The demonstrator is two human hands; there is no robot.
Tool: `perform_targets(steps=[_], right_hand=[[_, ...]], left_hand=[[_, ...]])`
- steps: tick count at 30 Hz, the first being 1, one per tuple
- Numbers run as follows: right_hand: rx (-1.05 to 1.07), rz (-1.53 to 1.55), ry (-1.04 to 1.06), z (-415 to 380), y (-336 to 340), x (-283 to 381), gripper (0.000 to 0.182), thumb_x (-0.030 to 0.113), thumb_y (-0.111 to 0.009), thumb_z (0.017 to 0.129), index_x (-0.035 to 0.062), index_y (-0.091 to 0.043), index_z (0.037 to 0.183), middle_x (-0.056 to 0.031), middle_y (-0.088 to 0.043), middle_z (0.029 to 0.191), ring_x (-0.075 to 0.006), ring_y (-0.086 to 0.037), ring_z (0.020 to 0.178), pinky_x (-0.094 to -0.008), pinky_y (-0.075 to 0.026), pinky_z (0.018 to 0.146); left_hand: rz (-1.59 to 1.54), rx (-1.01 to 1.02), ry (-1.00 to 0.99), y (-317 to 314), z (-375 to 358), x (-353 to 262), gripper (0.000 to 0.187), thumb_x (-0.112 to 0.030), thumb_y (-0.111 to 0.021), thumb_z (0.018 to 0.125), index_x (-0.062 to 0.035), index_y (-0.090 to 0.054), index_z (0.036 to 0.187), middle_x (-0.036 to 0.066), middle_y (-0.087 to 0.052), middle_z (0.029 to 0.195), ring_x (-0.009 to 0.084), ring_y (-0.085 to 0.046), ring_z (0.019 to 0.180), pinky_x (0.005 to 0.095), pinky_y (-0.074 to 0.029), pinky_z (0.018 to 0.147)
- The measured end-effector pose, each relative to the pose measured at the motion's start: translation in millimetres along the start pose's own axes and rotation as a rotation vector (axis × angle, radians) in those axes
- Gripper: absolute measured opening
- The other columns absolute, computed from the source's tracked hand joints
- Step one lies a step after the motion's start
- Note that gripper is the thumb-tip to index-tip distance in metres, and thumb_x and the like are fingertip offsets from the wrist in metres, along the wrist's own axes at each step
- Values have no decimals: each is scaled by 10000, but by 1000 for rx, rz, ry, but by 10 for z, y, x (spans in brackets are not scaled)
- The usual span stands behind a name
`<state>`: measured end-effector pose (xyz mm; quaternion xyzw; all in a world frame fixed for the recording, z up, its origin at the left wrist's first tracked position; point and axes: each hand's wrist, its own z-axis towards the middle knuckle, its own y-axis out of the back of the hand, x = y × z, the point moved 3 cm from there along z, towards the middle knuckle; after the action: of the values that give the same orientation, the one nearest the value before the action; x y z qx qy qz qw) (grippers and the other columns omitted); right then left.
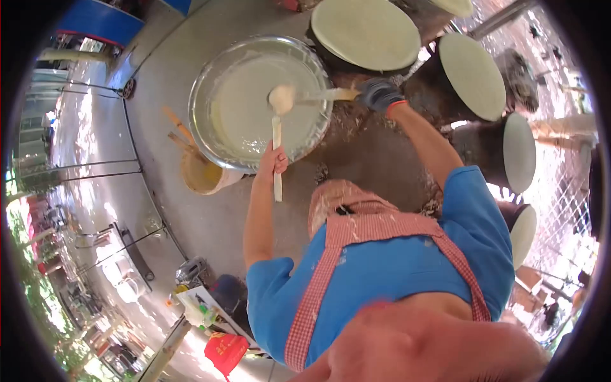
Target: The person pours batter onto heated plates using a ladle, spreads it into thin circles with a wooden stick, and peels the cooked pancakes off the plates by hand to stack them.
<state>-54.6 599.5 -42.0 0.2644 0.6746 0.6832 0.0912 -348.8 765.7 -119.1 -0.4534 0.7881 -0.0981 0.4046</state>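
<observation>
A wide metal basin (238, 137) holds a pale, whitish liquid. My left hand (273, 159), bare, is closed around the pale handle of a ladle (281, 99), whose round head is over the liquid. My right hand (380, 95), in a dark glove with a red cuff, is closed on the wooden end of a flat tool (328, 95). The tool's blurred far part reaches over the basin, by the ladle's head; whether they touch I cannot tell.
Several round pale-topped griddles (366, 33) curve around the right side. Left of the basin stands a bucket (202, 173) with wooden handles in it. A red bag (226, 351) lies at the lower left, near a small table. A wire fence is at the far right.
</observation>
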Motion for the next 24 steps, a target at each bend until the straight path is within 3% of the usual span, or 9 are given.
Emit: perform_targets(steps=[1, 3, 7, 10, 12, 15, 17, 19, 24], right_hand=[[164, -188, 38, 276, -409, 161, 267, 278, -527, 737, 55, -598, 866, -151, -592, 827, -298, -569, 757, -356, -443, 676], [379, -351, 73, 325, -756, 336, 263, 286, -537, 726, 67, -599, 857, -129, -599, 818, -292, -571, 767, -356, -440, 682], [305, 0, 59, 272, -573, 199, 308, 345, -541, 718, 65, -605, 828, -137, -603, 789, -313, -573, 753, -382, -446, 662], [384, 107, -101, -145, -955, 74, 363, 395, -521, 731, 67, -602, 865, -165, -597, 811, -332, -570, 761, -405, -449, 659], [410, 87, -200, -425, -903, 162, 392, 426, -510, 739, 76, -586, 897, -181, -589, 834, -333, -567, 774, -412, -444, 668], [208, 324, -150, -943, -819, 115, 407, 436, -501, 747, 71, -568, 915, -174, -589, 823, -334, -566, 747, -416, -442, 659], [175, 284, -130, -1046, -376, 227, 402, 436, -498, 752, 75, -567, 916, -168, -589, 812, -334, -565, 734, -415, -442, 649], [-20, 179, -58, -1011, -123, 209, 355, 402, -504, 768, 91, -570, 927, -152, -589, 766, -326, -562, 698, -410, -440, 621], [-504, 429, 223, -619, 1279, 384, 302, 339, -543, 764, 95, -577, 938, -146, -595, 736, -308, -569, 675, -376, -449, 607]], left_hand=[[-23, -5, 9, 380, 458, -22, 423, -26, -434, 787, -146, -308, 1172, 33, -387, 585, 84, -329, 351, 203, -262, 276], [-113, -377, 417, 1319, 1144, 282, 200, -46, -453, 776, -31, -401, 968, 23, -354, 531, 82, -315, 339, 217, -261, 278], [324, -552, 212, 1152, 1160, 211, 122, -70, -482, 768, -29, -381, 713, 2, -317, 485, 75, -298, 337, 221, -254, 282], [188, -405, 237, 937, 1252, 272, 220, -63, -489, 768, -65, -331, 615, -9, -302, 460, 65, -302, 341, 209, -246, 281], [-531, -171, 363, 575, 1113, 268, 238, -78, -487, 779, -92, -317, 613, -11, -310, 459, 59, -298, 336, 200, -246, 275], [-809, -121, 403, -265, 415, -198, 248, -97, -506, 786, -114, -332, 611, -18, -317, 469, 51, -283, 332, 182, -226, 265], [-347, -47, -141, -617, -88, -455, 251, -108, -544, 775, -138, -337, 635, -34, -306, 485, 43, -263, 332, 176, -206, 256], [-469, -111, -26, -1099, -611, -871, 207, -134, -564, 772, -152, -365, 718, -43, -302, 506, 32, -257, 336, 172, -193, 253], [13, -137, -413, -1840, -1849, -1710, 171, -163, -523, 814, -189, -374, 892, -53, -295, 517, 29, -247, 332, 178, -180, 255]])
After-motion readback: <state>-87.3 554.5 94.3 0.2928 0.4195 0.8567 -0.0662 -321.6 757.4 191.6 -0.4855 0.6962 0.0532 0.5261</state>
